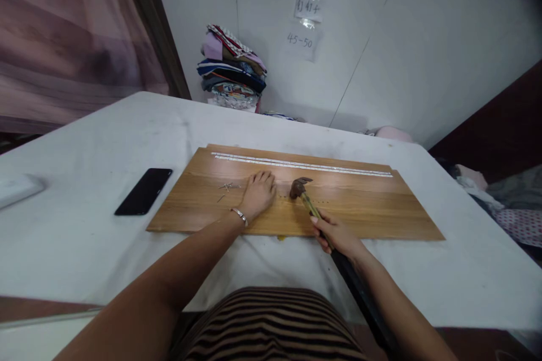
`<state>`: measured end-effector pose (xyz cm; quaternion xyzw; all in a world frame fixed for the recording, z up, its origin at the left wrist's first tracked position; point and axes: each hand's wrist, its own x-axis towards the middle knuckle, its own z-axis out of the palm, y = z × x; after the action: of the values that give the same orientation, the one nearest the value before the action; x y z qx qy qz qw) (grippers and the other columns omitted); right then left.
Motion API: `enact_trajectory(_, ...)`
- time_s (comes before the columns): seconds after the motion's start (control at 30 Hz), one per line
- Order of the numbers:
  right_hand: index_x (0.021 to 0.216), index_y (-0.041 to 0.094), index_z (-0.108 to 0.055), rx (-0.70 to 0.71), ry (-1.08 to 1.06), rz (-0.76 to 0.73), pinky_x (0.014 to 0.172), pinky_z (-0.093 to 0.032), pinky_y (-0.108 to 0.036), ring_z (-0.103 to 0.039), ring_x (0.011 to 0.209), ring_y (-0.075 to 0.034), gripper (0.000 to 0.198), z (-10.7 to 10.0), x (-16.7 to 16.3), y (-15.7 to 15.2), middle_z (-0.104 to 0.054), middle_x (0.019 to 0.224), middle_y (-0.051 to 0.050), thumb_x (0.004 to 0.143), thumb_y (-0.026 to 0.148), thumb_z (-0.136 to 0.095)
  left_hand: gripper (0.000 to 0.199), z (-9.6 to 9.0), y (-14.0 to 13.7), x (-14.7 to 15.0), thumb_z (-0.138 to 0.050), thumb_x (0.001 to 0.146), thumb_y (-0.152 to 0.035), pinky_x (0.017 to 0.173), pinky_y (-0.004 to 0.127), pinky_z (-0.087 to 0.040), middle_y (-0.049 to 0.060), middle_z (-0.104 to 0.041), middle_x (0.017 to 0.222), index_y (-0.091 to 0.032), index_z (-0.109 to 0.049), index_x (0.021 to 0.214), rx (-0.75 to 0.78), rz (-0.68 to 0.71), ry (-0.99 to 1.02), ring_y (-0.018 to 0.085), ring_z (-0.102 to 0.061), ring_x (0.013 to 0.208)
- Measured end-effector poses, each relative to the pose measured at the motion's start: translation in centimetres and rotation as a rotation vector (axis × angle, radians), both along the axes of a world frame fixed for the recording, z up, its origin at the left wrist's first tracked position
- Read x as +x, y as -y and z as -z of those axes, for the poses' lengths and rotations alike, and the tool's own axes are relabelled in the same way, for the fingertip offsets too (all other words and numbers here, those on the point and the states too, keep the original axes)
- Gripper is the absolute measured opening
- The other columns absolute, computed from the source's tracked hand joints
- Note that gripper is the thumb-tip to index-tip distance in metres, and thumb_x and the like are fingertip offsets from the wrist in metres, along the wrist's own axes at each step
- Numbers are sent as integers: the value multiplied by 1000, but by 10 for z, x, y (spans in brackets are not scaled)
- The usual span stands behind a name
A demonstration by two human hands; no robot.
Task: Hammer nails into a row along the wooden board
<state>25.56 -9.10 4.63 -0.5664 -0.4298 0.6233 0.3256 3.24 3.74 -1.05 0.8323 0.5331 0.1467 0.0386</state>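
Observation:
A claw hammer [311, 206] is gripped in my right hand [336, 232], high up its handle. Its rusty head rests on or just over the wooden board [372, 203]; I cannot tell which. My left hand [259, 193] lies flat on the board, fingers stretched out, to the left of the hammer head. Left of that hand is a small loose pile of nails [228, 186]. A row of small dark dots [323, 201], perhaps holes or nail heads, runs across the board on both sides of the hammer head. Two pale marked strips [300, 164] lie along the board's far edge.
The board is on a white-covered table [161, 124]. A black phone [144, 192] lies left of the board, and a white object [19, 189] sits at the far left. Folded clothes [232, 67] are stacked against the wall behind. More fabric [519, 223] lies beyond the right edge.

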Motion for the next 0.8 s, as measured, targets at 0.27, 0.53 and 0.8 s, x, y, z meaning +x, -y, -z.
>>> enact_trajectory(0.27, 86, 25, -46, -14, -5, -4, 32, -29, -20, -37, 36, -5, 55, 1, 0, 0, -50, 59, 12, 68, 67, -77, 33, 1, -1, 0, -46, 103, -26, 118, 49, -36, 15, -62, 148, -17, -65, 129, -9, -5, 6, 31, -50, 141)
enact_trajectory(0.53, 87, 25, -46, -4, 3, 5, 32, -29, -20, -37, 36, -4, 55, -1, 0, -1, -49, 60, 12, 69, 68, -76, 35, 1, -1, 0, -44, 104, -27, 119, 50, -36, 15, -61, 150, -16, -65, 129, -11, -6, 12, 30, -49, 142)
enact_trajectory(0.8, 87, 25, -46, -29, 10, 5, 32, -28, -19, -36, 36, -4, 57, -1, -2, -1, -49, 60, 12, 66, 69, -76, 34, 1, -1, 0, -45, 103, -26, 118, 49, -37, 14, -62, 148, -17, -64, 130, -4, 3, 2, 30, -49, 141)
